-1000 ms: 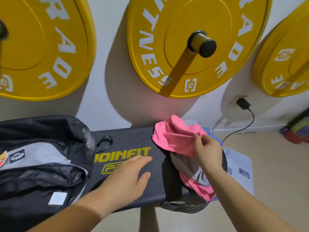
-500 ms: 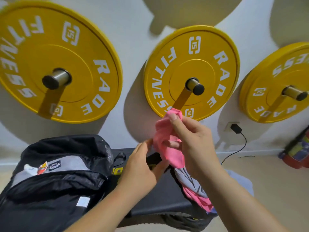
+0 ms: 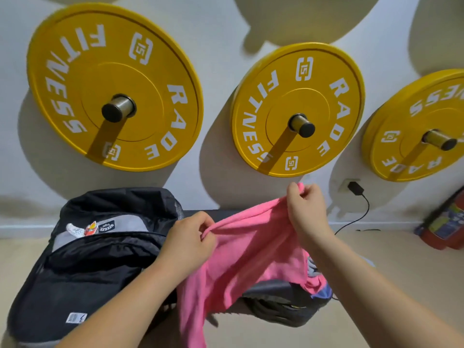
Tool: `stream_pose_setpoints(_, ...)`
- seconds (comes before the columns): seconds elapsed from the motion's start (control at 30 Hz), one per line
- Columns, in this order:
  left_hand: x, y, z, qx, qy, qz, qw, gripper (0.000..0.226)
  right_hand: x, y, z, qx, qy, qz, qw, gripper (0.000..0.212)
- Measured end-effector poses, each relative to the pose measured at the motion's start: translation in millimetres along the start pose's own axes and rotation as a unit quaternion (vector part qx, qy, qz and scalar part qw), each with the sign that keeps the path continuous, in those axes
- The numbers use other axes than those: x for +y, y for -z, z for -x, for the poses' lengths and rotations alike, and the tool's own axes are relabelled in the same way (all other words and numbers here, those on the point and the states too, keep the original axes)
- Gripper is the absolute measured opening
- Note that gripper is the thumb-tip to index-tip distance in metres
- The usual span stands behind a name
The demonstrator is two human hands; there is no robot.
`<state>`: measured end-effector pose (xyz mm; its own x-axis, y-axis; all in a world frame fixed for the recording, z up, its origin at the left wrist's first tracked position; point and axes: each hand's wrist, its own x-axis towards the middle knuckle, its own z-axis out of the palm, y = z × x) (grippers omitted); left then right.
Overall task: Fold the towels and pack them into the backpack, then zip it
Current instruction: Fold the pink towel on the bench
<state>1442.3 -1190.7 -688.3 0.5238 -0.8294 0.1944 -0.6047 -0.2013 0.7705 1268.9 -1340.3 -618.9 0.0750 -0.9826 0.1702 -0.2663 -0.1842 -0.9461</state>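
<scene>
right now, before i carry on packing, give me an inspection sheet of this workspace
surface: black padded bench, mostly hidden under the things on it.
job's things: pink cloth towel held up between both hands, unfolded; black fabric backpack lying unzipped to its left; heap of more cloths, pink, grey and blue, at the bench's right end.
clutter: nothing seen.
grippers: left hand pinches the towel's top edge; right hand grips a corner, higher up.
cables: black charger plugged into the wall socket, its lead dropping toward the floor.
surroundings: three yellow weight plates on wall pegs; red cylinder on the floor, far right.
</scene>
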Motion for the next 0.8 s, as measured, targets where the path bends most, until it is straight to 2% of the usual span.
stream_pose_setpoints(0.03,-4.7,2.3,-0.4,0.001,0.008,-0.005,1.000,0.015,2.9,2.2,0.0,0.002,-0.011,0.003,1.000,0.016)
stream_pose_setpoints(0.1,-15.7,6.2,-1.2,-0.004,0.031,-0.002,1.000,0.019,7.8,9.2,3.3,-0.015,-0.032,0.015,0.999,0.027)
stream_pose_setpoints(0.17,-22.4,8.3,-4.6,-0.022,0.059,0.022,0.998,0.023,13.8,13.9,5.4,-0.066,-0.061,0.053,0.995,0.031)
stream_pose_setpoints(0.27,-18.8,7.1,-7.4,-0.035,0.070,0.087,0.993,0.016,21.3,12.1,10.1,-0.171,-0.085,0.070,0.979,0.026)
stream_pose_setpoints(0.4,3.7,-0.6,-6.7,-0.064,0.027,0.147,0.987,0.012,24.5,-3.9,20.4,-0.262,-0.052,0.057,0.962,0.020)
stream_pose_setpoints(0.47,12.0,-4.7,-5.8,-0.082,-0.013,0.136,0.987,0.014,31.5,-16.1,28.1,-0.288,-0.027,0.030,0.957,0.016)
stream_pose_setpoints(0.53,13.4,-8.7,-7.2,-0.099,-0.043,0.104,0.989,0.016,40.6,-26.4,35.6,-0.322,-0.009,0.003,0.947,0.021)
stream_pose_setpoints(0.67,6.5,-18.6,-11.8,-0.107,-0.039,0.082,0.990,0.017,57.5,-34.4,41.2,-0.411,-0.018,-0.032,0.911,0.024)
stream_pose_setpoints(0.73,3.4,-23.8,-15.0,-0.102,-0.020,0.108,0.989,0.017,64.1,-36.4,39.3,-0.426,-0.017,-0.027,0.904,0.020)
stream_pose_setpoints(0.8,-0.8,-28.3,-19.5,-0.118,0.003,0.148,0.982,0.010,72.7,-38.7,32.7,-0.383,0.011,0.024,0.923,0.016)
